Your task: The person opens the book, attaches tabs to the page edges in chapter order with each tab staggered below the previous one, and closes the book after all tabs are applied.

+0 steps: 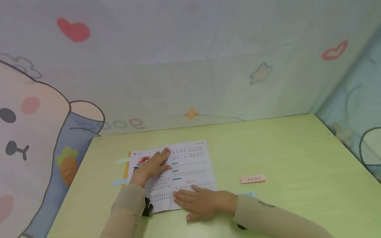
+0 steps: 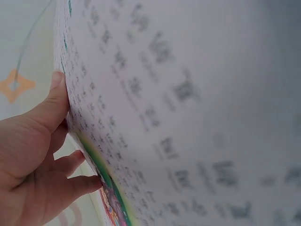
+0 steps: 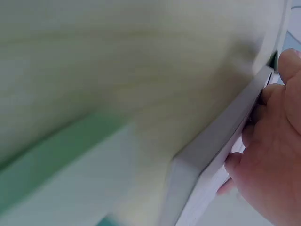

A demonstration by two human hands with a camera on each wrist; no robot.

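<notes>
An open book [image 1: 190,158] lies on the table, with printed text on both pages and a colourful picture at the upper left page. My left hand [image 1: 154,166] rests across the left page, its fingers reaching to the fold and covering part of the picture. In the left wrist view the fingertips of the left hand [image 2: 40,155] touch the page [image 2: 141,117]. Flat on the lower part of the right page is my right hand [image 1: 202,202], fingers pointing left toward the fold. The right wrist view shows the right hand [image 3: 273,141] over the book's thick edge [image 3: 211,136].
Pale green [image 1: 122,161] and blue tabs [image 1: 119,182] stick out from the book's left side, beside a yellow edge. A pink slip [image 1: 253,178] with handwriting lies right of the book on the light green table [image 1: 285,145]. My right sleeve partly covers a blue slip [image 1: 249,193].
</notes>
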